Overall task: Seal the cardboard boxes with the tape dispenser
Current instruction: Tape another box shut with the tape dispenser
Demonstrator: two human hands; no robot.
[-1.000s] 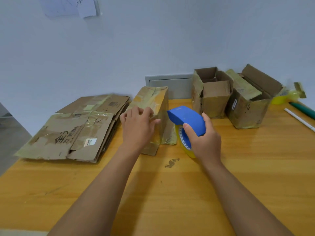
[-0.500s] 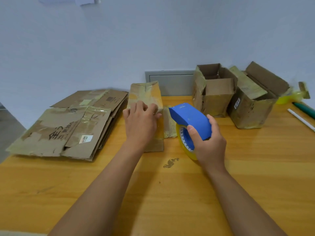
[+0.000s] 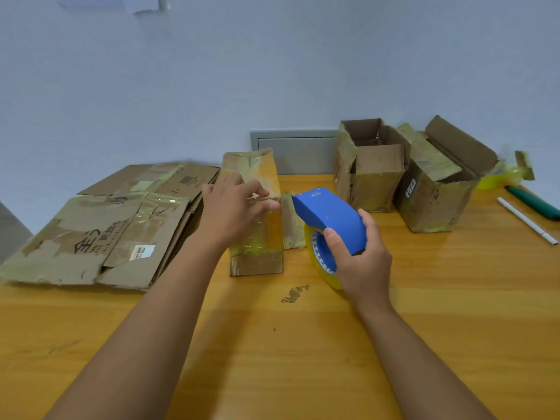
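Note:
A narrow cardboard box (image 3: 257, 237), shiny with tape, lies lengthwise in the middle of the wooden table (image 3: 303, 344). My left hand (image 3: 233, 210) rests on its top, fingers spread and fairly straight. My right hand (image 3: 360, 262) grips a blue tape dispenser (image 3: 330, 216) with a yellow tape roll, held just right of the box, its nose pointing towards the box's upper right side. Two open-topped boxes stand at the back right, one (image 3: 372, 174) next to the other (image 3: 436, 192).
A stack of flattened cardboard (image 3: 100, 228) covers the table's left side. At the far right lie a white pen (image 3: 527, 221), a green marker (image 3: 533, 203) and a yellow tape scrap (image 3: 497, 177). A grey wall panel (image 3: 294, 150) sits behind the table.
The box was turned from an angled stance to lying straight and lengthwise. My left hand's fingers have spread out over its top. The dispenser has stayed beside it.

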